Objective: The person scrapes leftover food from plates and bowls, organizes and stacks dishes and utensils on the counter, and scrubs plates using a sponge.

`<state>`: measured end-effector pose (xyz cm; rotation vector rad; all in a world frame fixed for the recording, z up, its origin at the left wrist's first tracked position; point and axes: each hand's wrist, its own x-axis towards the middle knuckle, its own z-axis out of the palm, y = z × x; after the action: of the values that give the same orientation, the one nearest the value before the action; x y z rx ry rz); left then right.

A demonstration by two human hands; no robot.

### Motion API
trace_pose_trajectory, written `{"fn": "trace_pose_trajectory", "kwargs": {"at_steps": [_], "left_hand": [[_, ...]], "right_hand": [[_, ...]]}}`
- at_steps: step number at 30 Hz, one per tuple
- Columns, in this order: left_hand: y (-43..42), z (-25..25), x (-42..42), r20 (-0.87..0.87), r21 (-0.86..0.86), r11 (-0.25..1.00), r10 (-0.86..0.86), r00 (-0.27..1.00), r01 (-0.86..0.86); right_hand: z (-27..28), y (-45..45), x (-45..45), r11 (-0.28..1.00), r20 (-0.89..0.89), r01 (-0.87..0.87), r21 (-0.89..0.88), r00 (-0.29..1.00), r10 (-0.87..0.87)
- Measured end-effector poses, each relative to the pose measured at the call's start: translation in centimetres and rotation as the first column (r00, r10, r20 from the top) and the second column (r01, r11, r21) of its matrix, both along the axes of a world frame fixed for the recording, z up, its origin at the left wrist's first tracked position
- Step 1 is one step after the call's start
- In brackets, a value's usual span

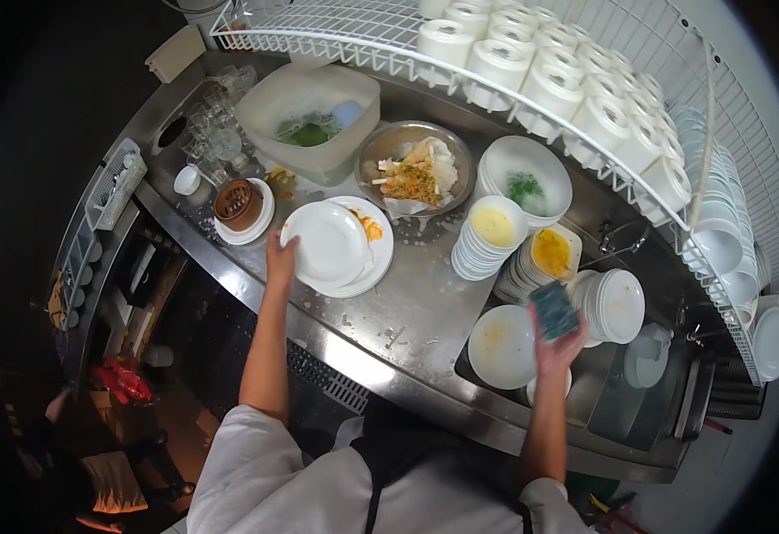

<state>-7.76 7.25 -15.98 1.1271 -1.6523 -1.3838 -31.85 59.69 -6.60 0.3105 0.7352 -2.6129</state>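
My left hand [282,256] grips the left rim of a round white plate [325,242]. That plate overlaps a larger white plate [380,260] with orange food scraps [370,224] at its upper edge. In my right hand [558,345] is a dark green scouring pad [553,308], held up above the sink side. Just left of the pad lies a white dish [501,349] with yellowish residue. To its right leans a stack of white plates [622,307], and behind it stands a stack of dishes with yellow sauce [551,254].
A steel bowl of food scraps [453,198] and a plastic tub of greenish liquid [256,105] stand along the back. Stacked bowls [478,254], glasses [226,142] and a bamboo steamer [238,218] surround the work area. A wire rack [363,43] holding white cups overhangs the counter.
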Motion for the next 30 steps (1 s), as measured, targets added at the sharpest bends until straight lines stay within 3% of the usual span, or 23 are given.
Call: {"fn": "trace_pose_trajectory", "kwargs": {"at_steps": [1,4,6,7,8,9,10,12,14,15,18,19,20,22,23,25,26,27,28,29,30], "left_hand": [[2.7,2.3,0.5,0.017,-0.011,0.999,0.036,0.999,-0.036],[10.2,2.5,1.9,-0.141,0.133,0.984,0.136,0.981,-0.118],[17.7,3.9,1.3,-0.136,0.184,0.975,0.154,0.979,-0.127],[21.5,4.7,0.3,-0.072,0.126,0.981,0.155,0.985,-0.145],[24.5,3.7,-0.2,-0.053,0.118,0.992,0.053,0.997,-0.047],[28.2,6.9,-1.7,-0.02,0.168,0.985,0.042,0.999,-0.038],[30.3,6.3,-3.0,-0.082,0.162,0.987,0.035,0.996,-0.021],[31.6,2.3,-4.5,-0.223,0.314,0.943,0.185,0.957,-0.109],[31.3,2.1,-4.3,-0.195,0.326,0.935,0.21,0.958,-0.138],[31.6,2.0,-4.2,-0.175,0.339,0.928,0.224,0.959,-0.155],[35.1,3.4,-5.3,-0.106,0.301,0.95,0.126,0.986,-0.089],[36.2,2.3,-6.5,-0.124,0.318,0.944,0.13,0.984,-0.085],[37.4,3.7,-7.4,-0.133,0.255,0.966,0.074,0.988,-0.038],[36.8,1.5,-8.0,-0.202,0.41,0.908,0.182,0.962,-0.086],[36.3,1.1,-8.0,-0.21,0.432,0.896,0.21,0.955,-0.102],[34.6,3.1,-7.7,-0.223,0.471,0.87,0.275,0.935,-0.143],[32.5,0.1,-6.7,-0.229,0.44,0.89,0.238,0.944,-0.118],[32.7,1.6,-6.5,-0.234,0.536,0.843,0.203,0.951,-0.048],[33.1,3.6,-6.1,-0.241,0.625,0.781,0.174,0.955,0.015],[33.9,4.1,-6.0,-0.184,0.652,0.755,0.075,0.98,0.065],[34.8,4.3,-6.0,-0.127,0.68,0.725,-0.029,0.991,0.109]], "right_hand": [[0.1,-0.8,2.4,0.998,-0.058,-0.059,0.03,0.997,0.061],[1.5,-4.7,7.3,0.938,-0.239,-0.27,0.216,0.917,0.319],[1.9,-8.6,8.2,0.829,-0.523,-0.16,0.536,0.708,0.475],[2.2,-10.7,8.0,0.769,-0.638,-0.044,0.638,0.528,0.56],[2.4,-12.5,8.1,0.708,-0.694,0.094,0.7,0.326,0.642],[2.3,-13.9,8.5,0.627,-0.669,0.243,0.74,0.164,0.725],[2.0,-14.8,9.2,0.547,-0.602,0.403,0.734,0.011,0.798],[0.7,-13.5,10.1,0.501,-0.528,0.449,0.74,-0.073,0.846],[-0.4,-10.3,9.4,0.469,-0.455,0.429,0.772,-0.143,0.879],[-0.2,-8.7,8.7,0.428,-0.401,0.523,0.737,-0.172,0.9],[-2.6,-8.3,5.5,0.213,-0.327,0.641,0.737,0.061,0.943],[-2.9,-9.7,5.5,0.32,-0.502,0.742,0.589,0.025,0.865],[-3.5,-10.7,5.9,0.44,-0.597,0.685,0.581,-0.008,0.802],[-0.2,-10.3,7.1,0.364,-0.415,0.534,0.763,-0.027,0.909],[-1.0,-9.8,6.7,0.369,-0.403,0.559,0.742,-0.067,0.913],[-1.9,-7.1,5.8,0.412,-0.456,0.58,0.703,-0.076,0.886],[-2.3,-6.1,4.8,0.439,-0.487,0.594,0.675,-0.089,0.869],[-3.0,-5.6,3.5,0.503,-0.64,0.675,0.539,-0.06,0.766],[-3.4,-5.3,2.4,0.531,-0.738,0.639,0.556,0.086,0.67],[-4.1,-5.6,2.1,0.68,-0.671,0.217,0.7,0.527,0.522],[-4.6,-5.9,2.1,0.816,-0.326,-0.207,0.54,0.842,0.429]]}}
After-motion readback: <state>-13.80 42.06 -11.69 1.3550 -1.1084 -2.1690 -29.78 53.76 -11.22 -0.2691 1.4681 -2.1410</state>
